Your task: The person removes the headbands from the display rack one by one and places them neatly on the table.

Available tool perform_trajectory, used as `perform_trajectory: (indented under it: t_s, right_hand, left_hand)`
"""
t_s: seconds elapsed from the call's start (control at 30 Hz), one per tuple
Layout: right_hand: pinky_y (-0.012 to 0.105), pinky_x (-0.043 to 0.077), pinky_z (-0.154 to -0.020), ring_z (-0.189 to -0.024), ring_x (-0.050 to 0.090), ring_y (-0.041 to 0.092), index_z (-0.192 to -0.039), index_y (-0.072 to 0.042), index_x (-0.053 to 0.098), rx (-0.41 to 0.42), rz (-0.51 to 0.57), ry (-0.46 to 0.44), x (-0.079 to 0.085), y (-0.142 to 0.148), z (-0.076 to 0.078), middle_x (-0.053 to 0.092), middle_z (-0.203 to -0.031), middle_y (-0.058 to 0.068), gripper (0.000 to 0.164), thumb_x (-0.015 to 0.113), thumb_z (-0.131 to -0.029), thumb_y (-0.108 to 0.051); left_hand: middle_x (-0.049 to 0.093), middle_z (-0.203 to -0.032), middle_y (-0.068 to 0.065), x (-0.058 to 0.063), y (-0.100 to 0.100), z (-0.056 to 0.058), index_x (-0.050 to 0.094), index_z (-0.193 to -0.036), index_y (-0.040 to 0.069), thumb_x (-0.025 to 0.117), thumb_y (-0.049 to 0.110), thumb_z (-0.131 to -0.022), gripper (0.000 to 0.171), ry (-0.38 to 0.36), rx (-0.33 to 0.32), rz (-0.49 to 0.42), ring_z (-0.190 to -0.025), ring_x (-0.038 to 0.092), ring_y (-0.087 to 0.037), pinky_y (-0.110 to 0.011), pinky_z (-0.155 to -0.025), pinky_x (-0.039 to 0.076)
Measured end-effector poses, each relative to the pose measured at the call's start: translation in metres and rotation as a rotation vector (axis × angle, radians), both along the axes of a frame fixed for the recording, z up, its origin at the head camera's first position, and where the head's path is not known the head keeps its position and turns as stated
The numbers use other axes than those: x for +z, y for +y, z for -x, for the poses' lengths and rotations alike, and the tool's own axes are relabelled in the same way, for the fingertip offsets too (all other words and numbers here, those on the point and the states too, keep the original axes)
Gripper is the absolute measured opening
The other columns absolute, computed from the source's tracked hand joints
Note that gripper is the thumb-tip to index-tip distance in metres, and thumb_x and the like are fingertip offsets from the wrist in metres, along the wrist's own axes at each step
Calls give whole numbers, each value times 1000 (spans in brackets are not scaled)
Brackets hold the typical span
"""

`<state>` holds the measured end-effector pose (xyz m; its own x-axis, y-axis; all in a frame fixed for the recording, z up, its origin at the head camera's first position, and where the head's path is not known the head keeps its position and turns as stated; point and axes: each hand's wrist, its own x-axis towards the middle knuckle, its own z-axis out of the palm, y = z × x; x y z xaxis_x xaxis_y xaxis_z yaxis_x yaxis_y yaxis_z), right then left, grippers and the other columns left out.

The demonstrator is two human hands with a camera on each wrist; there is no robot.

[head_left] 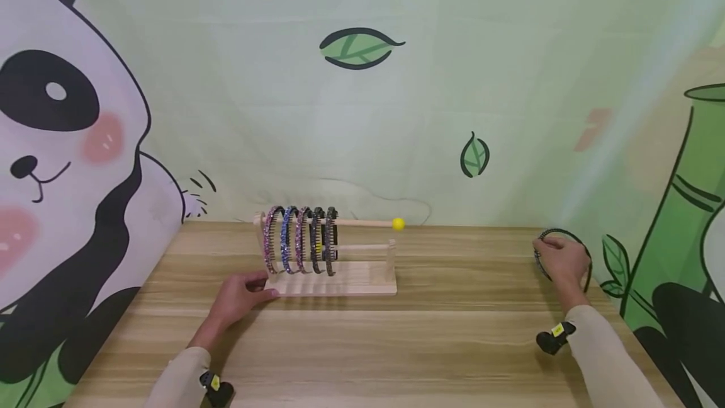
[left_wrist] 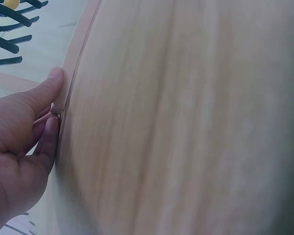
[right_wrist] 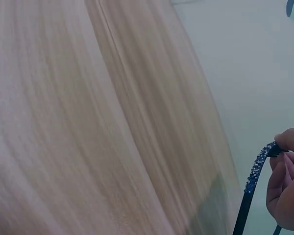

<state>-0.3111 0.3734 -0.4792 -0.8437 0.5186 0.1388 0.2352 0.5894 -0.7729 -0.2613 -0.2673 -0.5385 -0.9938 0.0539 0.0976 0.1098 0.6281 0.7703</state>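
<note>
A wooden headband stand [head_left: 370,277] sits left of the table's middle. Several glittery toothed headbands, pink, blue [head_left: 286,250] and dark, hang in a row on its upper rod, toward the left end. My left hand [head_left: 236,300] holds the left end of the stand's base, thumb [left_wrist: 55,81] along the front edge and fingers at the corner. Far off to the right, my right hand [head_left: 565,264] pinches a dark headband [right_wrist: 255,170] with sparkling stones between thumb and fingers. Part of that band is hidden behind the hand.
A yellow ball [head_left: 398,224] caps the right end of the upper rod. Below it runs a second wooden rod [head_left: 362,247]. Behind the wood-grain table [head_left: 453,332] hangs a green backdrop [head_left: 260,80] with printed pandas, leaves and bamboo. Each sleeve has a small black wrist camera.
</note>
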Motion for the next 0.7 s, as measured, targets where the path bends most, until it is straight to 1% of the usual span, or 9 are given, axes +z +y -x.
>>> perform_trajectory:
  t_s: [0.13,0.2,0.43,0.7]
  right_hand:
    - [57,32,-113,-127,50,45,-120,7,70,-4,-6,-27,-4,4,2,70,-118,25,45,67,-97,-32]
    - [58,32,-113,-127,50,46,-121,7,70,3,-10,-39,-6,4,3,70,-120,25,45,67,-97,-32]
    - [59,25,-117,-131,46,47,-126,6,67,51,-24,-88,-14,7,6,63,-132,27,48,63,-100,-34]
    - [56,36,-109,-125,52,46,-122,6,69,54,-69,-82,-22,9,10,65,-129,27,44,67,-97,-30]
  left_hand:
    - [73,-118,-21,0,0,-1,71,-123,-4,85,24,-85,49,7,1,5,-103,72,-30,-42,-89,59]
    - [73,-118,-21,0,0,0,70,-123,-4,85,25,-85,50,7,2,5,-103,72,-29,-41,-88,59]
    - [73,-119,-20,1,1,0,71,-123,-3,85,24,-85,49,10,10,2,-104,71,-30,-43,-90,59]
    - [73,-119,-21,0,0,-1,71,-123,-4,86,22,-85,49,9,10,-9,-105,71,-31,-43,-90,59]
